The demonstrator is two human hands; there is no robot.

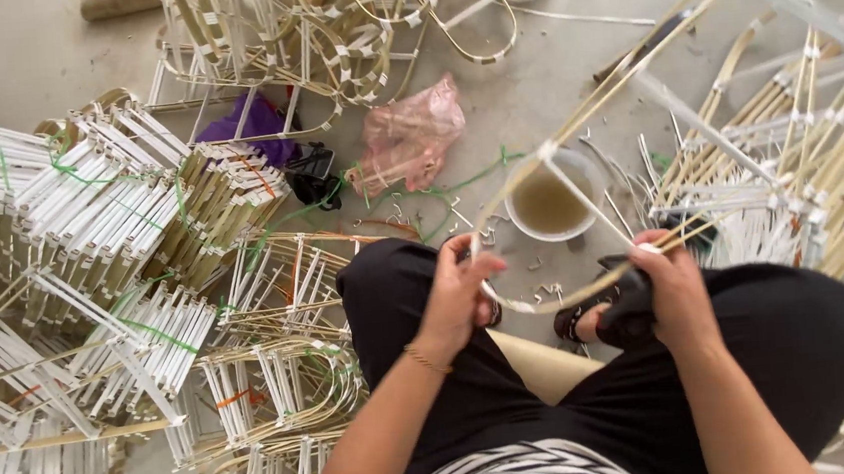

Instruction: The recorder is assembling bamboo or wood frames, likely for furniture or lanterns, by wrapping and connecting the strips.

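Observation:
I sit on the floor with my knees in black trousers. My left hand (458, 289) pinches a thin white paper strip and the end of a bamboo frame (574, 130), a light lattice of pale splints bound with white paper. My right hand (672, 283) grips the frame's lower splints near a paper-wrapped joint. The frame slants up and to the right, away from me. Just beyond my hands stands a white bowl (550, 202) of cloudy beige liquid.
Stacks of finished bamboo frames (112, 251) tied with green string fill the left. More frames lie at the top (326, 34) and right (817, 156). A pink plastic bag (414, 132), a purple bag (258, 125) and paper scraps litter the grey floor.

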